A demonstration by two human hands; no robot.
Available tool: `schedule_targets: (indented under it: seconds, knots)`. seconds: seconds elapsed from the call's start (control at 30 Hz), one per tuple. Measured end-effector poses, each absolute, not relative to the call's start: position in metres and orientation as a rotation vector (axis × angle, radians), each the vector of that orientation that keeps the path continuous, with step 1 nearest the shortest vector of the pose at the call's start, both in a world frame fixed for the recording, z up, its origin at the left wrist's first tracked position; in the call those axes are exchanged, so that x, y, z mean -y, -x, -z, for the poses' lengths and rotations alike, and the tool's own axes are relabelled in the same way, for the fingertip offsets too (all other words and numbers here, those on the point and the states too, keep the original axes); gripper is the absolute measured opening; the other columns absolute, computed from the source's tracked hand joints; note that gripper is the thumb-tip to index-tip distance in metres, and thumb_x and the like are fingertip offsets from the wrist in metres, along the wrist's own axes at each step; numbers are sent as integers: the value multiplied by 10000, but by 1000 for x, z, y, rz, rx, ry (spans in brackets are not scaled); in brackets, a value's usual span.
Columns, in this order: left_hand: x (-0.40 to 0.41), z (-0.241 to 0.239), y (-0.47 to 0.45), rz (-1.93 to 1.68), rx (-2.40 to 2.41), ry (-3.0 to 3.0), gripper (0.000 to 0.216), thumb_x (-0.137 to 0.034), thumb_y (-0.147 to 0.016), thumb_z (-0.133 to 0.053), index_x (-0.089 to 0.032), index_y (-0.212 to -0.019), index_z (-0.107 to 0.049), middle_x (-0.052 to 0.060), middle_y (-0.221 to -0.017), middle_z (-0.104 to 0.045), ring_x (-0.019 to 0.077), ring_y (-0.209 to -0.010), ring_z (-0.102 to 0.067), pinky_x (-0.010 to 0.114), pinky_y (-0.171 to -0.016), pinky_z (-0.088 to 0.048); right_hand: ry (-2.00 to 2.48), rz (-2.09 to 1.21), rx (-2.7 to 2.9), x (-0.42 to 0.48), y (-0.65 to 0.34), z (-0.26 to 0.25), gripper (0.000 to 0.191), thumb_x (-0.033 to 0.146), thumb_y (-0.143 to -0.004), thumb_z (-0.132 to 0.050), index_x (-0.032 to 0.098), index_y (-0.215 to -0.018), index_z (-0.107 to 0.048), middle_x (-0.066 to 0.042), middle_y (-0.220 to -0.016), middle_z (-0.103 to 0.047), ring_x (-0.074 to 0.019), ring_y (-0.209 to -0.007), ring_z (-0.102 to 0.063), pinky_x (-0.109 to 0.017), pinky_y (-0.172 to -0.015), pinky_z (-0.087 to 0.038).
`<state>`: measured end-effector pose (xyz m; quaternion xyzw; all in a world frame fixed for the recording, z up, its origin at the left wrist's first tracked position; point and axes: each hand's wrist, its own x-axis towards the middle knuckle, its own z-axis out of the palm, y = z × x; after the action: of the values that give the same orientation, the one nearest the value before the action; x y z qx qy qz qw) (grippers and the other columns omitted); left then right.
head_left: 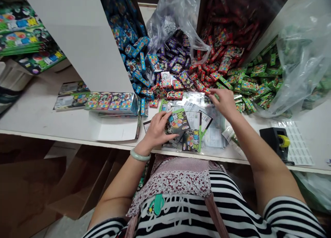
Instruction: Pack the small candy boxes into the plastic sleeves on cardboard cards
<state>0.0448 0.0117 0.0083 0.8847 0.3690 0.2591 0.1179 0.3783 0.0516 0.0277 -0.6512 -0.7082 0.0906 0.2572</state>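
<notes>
My left hand (159,129) grips a black-and-green printed packet (177,121) between thumb and fingers, above the table's front edge. Beneath it lie more printed packets (191,140) and clear plastic sleeves (213,136). My right hand (223,101) reaches to the front of the heap of small red candy boxes (222,63), its thumb and forefinger closed at the end of one red box (207,91). Purple candy boxes (177,53), blue ones (141,46) and green ones (258,84) lie heaped on either side of the red ones.
White and dark dividers (85,34) part the heaps. Clear plastic bags (178,13) hang over the purple and green boxes. A row of upright boxes (111,100) stands in a white carton at left. At right sit a tape dispenser (275,143) and a label sheet (300,145).
</notes>
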Motion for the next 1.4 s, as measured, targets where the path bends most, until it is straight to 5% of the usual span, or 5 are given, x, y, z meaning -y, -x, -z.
schedule_targets:
  seconds: [0.23, 0.47, 0.73, 0.93, 1.4]
  knots:
    - [-8, -7, -42, -790, -1109, -2592, 988, -626, -762, -742, -216, -1542, -295, 173, -1311, -497, 351, -1211, -529, 535, -1031, -494, 2219, -25, 2322, -137, -377, 0, 99, 183, -755, -650, 149, -719, -736, -145, -757, -697, -382, -1085, -532, -671, -1049, -191]
    - [-13, -4, -32, -818, -1122, -2541, 972, -618, -762, -745, -228, -1540, -311, 164, -1329, -501, 347, -1215, -530, 527, -1042, -490, 2126, 11, 2069, -121, -388, -17, 284, 218, -828, -524, 89, -986, -722, -202, -960, -720, -355, -1054, -587, -576, -1021, -323]
    - [-10, -5, -26, -784, -1179, -2498, 956, -623, -757, -747, -247, -1529, -327, 147, -1315, -500, 342, -1213, -535, 530, -1044, -493, 1472, -1149, 1267, -51, -388, -19, 392, 520, -750, -682, 236, -1018, -649, -12, -843, -675, -170, -706, -620, -328, -654, -533]
    - [-7, -6, -23, -760, -1167, -2543, 967, -632, -755, -746, -237, -1529, -324, 152, -1291, -501, 332, -1188, -542, 520, -1023, -508, 1415, -1310, 1253, -4, -374, -13, 802, 502, -709, -750, 334, -1415, -408, -23, -1009, -695, -180, -777, -647, -317, -619, -566]
    - [0, 1, -44, -749, -1056, -2642, 981, -648, -782, -706, -215, -1548, -273, 175, -1328, -495, 354, -1233, -507, 531, -1062, -448, 1444, -1081, 1499, 33, -323, -26, 536, 413, -822, -664, 288, -1306, -470, -30, -957, -639, -163, -690, -624, -341, -627, -573]
